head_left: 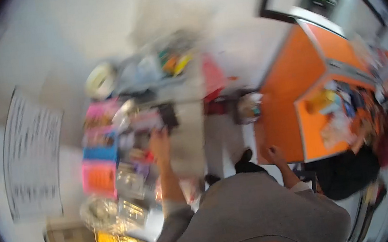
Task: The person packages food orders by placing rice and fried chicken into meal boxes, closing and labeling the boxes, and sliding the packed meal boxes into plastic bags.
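Observation:
The whole picture is smeared by motion. My left hand (160, 146) reaches over the cluttered counter at the left, its fingertips beside a small dark flat object (168, 116). Whether those fingers touch or grip anything cannot be made out. Around that hand lie a blue basket (99, 152), a pink-orange basket (99, 178) and a small red item (148, 156). My right hand (276, 153) hangs low near the side of the orange counter (276, 111), away from the things on the left. Its fingers are too blurred to read.
A roll of pale tape (101, 80) and plastic bags (145, 69) lie farther back on the left counter. Clear containers (129, 181) stand nearer me. A bin (250, 106) is on the floor. Another person (343, 171) sits at the right by the orange desk. A written sheet (32, 153) hangs on the wall.

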{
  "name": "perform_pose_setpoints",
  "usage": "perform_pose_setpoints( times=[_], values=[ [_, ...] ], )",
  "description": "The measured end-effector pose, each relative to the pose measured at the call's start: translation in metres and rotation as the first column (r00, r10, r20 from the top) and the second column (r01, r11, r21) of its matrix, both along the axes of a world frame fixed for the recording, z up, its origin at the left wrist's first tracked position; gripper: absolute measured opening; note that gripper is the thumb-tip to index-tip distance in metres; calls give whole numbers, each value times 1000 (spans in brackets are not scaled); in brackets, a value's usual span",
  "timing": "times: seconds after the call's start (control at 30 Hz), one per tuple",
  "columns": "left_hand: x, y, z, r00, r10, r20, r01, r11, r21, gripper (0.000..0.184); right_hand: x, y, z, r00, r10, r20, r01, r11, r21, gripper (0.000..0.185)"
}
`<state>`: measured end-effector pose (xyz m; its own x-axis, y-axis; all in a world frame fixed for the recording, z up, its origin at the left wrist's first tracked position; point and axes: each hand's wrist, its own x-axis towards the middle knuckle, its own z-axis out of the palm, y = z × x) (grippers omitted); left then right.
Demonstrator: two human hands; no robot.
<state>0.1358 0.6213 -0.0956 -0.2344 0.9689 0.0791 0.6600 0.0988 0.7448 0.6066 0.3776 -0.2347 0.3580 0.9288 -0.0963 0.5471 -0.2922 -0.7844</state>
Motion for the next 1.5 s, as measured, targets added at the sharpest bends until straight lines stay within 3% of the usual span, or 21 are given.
perform_pose_setpoints(
  times=[0.03,0.07,0.1,0.17,0.23,0.3,0.4,0.43,0.53,0.63,0.73,0.83,0.93,1.03,1.13,1.23,1.3,1.37,1.4,1.47,1.5],
  values=[
    [35,-18,54,999,20,25,-23,993,120,45,0,21,23,995,-27,101,23,999,41,22],
    [52,-16,36,994,52,-92,-27,967,254,43,-7,42,74,975,-66,214,36,990,139,21],
    [76,-18,39,993,32,-115,13,928,373,39,-3,59,104,978,-103,184,41,949,312,16],
    [122,-17,21,988,-77,-137,113,952,283,35,11,89,173,975,-171,140,88,881,464,11],
    [165,-16,17,951,-296,-90,306,939,154,33,40,104,239,902,-290,321,4,747,665,10],
    [214,-7,-5,861,-507,-33,507,856,102,39,81,117,265,801,-478,359,-46,550,834,6],
    [290,-8,2,720,-685,-111,681,728,-77,60,147,136,313,615,-701,361,-34,434,900,12],
    [313,-4,-1,634,-767,-97,747,640,-178,66,168,142,321,611,-714,341,30,452,892,13],
    [382,12,-17,442,-894,69,876,414,-246,71,224,164,325,531,-788,311,136,442,887,11],
    [457,25,10,285,-949,-134,893,314,-324,69,263,181,315,569,-762,310,149,466,872,9],
    [517,51,20,322,-943,-83,944,327,-53,60,278,181,309,663,-656,361,82,543,836,12],
    [570,86,25,345,-936,65,924,351,150,47,282,183,302,664,-670,333,91,514,853,13],
    [603,105,51,447,-894,38,799,418,431,38,283,182,294,637,-696,332,83,490,867,12],
    [634,128,83,502,-863,-58,744,397,537,28,283,186,292,619,-745,249,124,406,906,14],
    [668,140,135,393,-919,-6,722,305,621,31,286,182,303,632,-717,294,103,454,885,17],
    [715,169,172,200,-961,-190,716,11,698,26,292,171,313,744,-560,365,93,627,773,22],
    [747,179,213,139,-924,-356,789,-114,604,20,305,177,306,840,-519,157,67,385,920,21],
    [776,202,218,86,-934,-347,791,-148,594,24,321,167,320,815,-560,148,111,403,909,20],
    [781,208,221,24,-936,-352,839,-172,517,27,330,159,344,741,-621,257,165,538,827,20],
    [799,216,229,-94,-932,-349,888,-237,394,32,348,175,385,629,-712,313,373,629,682,23],
    [801,217,228,-119,-905,-408,885,-283,370,39,355,188,389,613,-694,377,374,675,636,26]
  ],
)
